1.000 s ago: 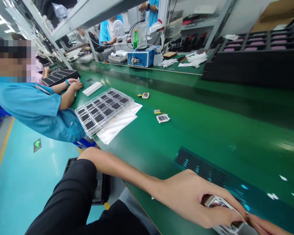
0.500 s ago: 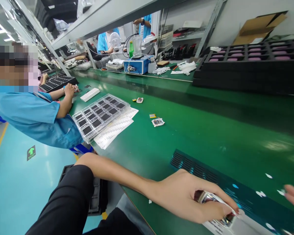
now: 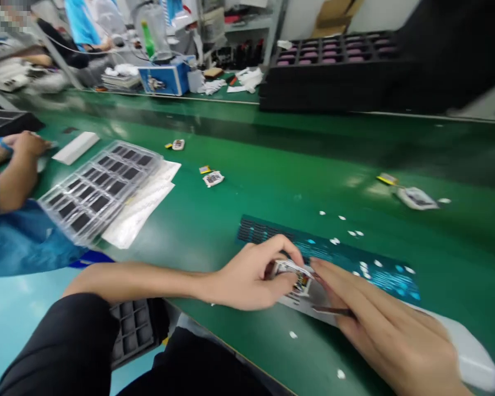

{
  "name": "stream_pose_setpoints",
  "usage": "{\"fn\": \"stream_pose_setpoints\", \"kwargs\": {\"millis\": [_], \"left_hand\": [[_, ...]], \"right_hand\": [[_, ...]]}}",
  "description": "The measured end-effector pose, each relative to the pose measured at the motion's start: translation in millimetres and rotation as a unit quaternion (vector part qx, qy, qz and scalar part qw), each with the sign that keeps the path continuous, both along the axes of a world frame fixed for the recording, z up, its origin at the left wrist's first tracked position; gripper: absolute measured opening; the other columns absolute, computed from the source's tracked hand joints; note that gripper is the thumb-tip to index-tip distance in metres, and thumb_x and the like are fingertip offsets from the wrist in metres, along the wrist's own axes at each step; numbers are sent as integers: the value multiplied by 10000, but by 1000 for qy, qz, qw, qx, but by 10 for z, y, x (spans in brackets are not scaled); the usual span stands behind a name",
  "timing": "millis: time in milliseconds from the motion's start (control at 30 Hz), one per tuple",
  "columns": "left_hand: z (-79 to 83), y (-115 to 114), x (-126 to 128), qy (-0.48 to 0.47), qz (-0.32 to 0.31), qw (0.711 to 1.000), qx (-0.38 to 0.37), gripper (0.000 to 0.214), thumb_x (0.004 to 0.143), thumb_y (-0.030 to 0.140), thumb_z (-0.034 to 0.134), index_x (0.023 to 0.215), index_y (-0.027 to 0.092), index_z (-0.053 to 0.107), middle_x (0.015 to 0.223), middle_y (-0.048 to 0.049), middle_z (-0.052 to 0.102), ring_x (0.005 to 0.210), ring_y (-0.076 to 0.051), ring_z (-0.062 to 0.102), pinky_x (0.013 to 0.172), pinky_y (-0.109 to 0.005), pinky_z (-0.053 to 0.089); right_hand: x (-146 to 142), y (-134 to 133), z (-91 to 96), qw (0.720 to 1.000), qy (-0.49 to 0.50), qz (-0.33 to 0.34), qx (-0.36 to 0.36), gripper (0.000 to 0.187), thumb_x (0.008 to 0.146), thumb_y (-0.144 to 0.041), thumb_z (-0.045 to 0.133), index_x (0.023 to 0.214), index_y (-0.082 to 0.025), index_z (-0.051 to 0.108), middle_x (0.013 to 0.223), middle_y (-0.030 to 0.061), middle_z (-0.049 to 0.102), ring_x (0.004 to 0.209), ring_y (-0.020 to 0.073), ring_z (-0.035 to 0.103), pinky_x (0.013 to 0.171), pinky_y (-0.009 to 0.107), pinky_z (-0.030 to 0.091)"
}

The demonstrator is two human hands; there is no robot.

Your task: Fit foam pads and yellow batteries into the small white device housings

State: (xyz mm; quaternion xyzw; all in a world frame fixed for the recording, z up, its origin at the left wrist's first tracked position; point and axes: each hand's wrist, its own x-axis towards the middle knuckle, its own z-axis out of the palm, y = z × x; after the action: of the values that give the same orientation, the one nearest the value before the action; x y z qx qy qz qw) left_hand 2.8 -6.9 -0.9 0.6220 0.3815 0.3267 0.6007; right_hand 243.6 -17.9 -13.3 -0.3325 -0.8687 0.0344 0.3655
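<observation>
My left hand (image 3: 253, 275) is closed on a small silver part with a printed face (image 3: 293, 273), held just above the green work surface (image 3: 272, 198). My right hand (image 3: 379, 319) reaches in from the right, its fingertips on the same part; a thin dark tool (image 3: 332, 311) lies under its fingers. A white strip (image 3: 466, 346) lies beneath my right hand. Behind both hands lies a dark blue sheet with rows of small stickers (image 3: 330, 253).
A clear tray of dark parts (image 3: 94, 187) lies on white sheets at the left, beside a co-worker's arm (image 3: 12, 165). Loose small parts (image 3: 213, 178) (image 3: 416, 198) lie on the belt. Stacked black trays (image 3: 334, 77) and a blue device (image 3: 167, 80) stand behind.
The camera has swung to the right and down. My right hand has come in from the right edge onto the part in my left hand.
</observation>
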Motion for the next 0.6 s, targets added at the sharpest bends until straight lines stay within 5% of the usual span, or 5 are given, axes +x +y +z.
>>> {"fn": "stream_pose_setpoints", "kwargs": {"millis": [133, 300, 600], "left_hand": [[6, -15, -13, 25, -5, 1000, 15, 175, 945, 201, 617, 1085, 199, 512, 614, 103, 443, 514, -77, 387, 482, -182, 281], [33, -78, 5, 62, -31, 995, 70, 185, 950, 169, 558, 1106, 212, 468, 634, 112, 437, 489, -80, 386, 497, -207, 262], [37, -111, -13, 113, -36, 977, 177, 142, 964, 160, 498, 1091, 212, 465, 661, 102, 462, 464, -71, 357, 482, -210, 256]], "right_hand": [[-52, -31, 37, 993, -98, -14, 65, 858, 987, 32, 467, 1742, -314, 251, 1395, 52, 725, 990, 251, 826, 707, 328, 706], [-114, -142, 44, 996, -87, 1, 30, 796, 993, 11, 556, 1711, -268, 352, 1399, 100, 719, 1029, 295, 820, 801, 386, 730], [-186, -259, 113, 984, -168, -31, 50, 655, 1056, -69, 496, 1692, -136, 356, 1437, 198, 671, 889, 286, 825, 642, 374, 666]]}}
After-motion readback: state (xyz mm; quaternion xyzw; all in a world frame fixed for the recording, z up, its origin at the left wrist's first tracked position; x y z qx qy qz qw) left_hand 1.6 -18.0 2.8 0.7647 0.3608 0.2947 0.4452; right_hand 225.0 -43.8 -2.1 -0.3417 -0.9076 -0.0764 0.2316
